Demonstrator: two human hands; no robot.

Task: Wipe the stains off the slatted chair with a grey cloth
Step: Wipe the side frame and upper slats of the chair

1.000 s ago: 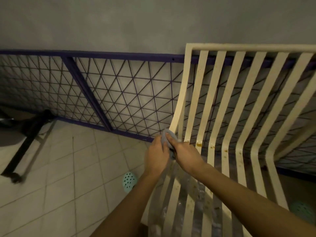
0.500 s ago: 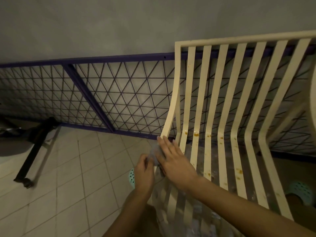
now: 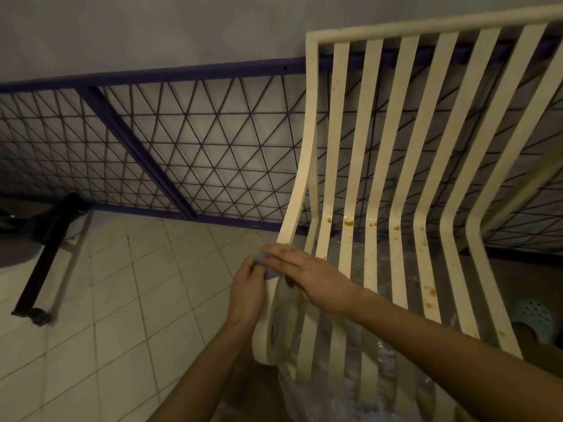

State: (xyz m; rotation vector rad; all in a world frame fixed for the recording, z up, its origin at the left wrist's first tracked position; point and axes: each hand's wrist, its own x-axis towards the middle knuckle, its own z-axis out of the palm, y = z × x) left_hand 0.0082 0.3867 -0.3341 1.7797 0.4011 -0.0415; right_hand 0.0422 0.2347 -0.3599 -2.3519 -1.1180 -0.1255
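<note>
A cream slatted chair (image 3: 405,153) fills the right half of the view, its back leaning towards a fence. Orange-brown stains (image 3: 348,222) dot the slats at the bend between back and seat, and more stains (image 3: 430,290) sit on the right seat slats. A grey cloth (image 3: 264,265) is at the chair's left front edge, mostly hidden between my hands. My left hand (image 3: 247,290) pinches the cloth from the left. My right hand (image 3: 307,277) lies flat over it with straight fingers, pressing on the left slats.
A purple metal fence (image 3: 182,153) with triangular mesh runs behind the chair along a grey wall. A black stand (image 3: 45,254) leans on the pale tiled floor (image 3: 122,300) at the left. A green perforated shoe (image 3: 533,318) lies under the chair's right side. Clear plastic lies below the seat slats.
Both hands with the cloth came down from the left back slat to the seat's left edge. My right hand flattened out over the cloth. The view shifted left and lower.
</note>
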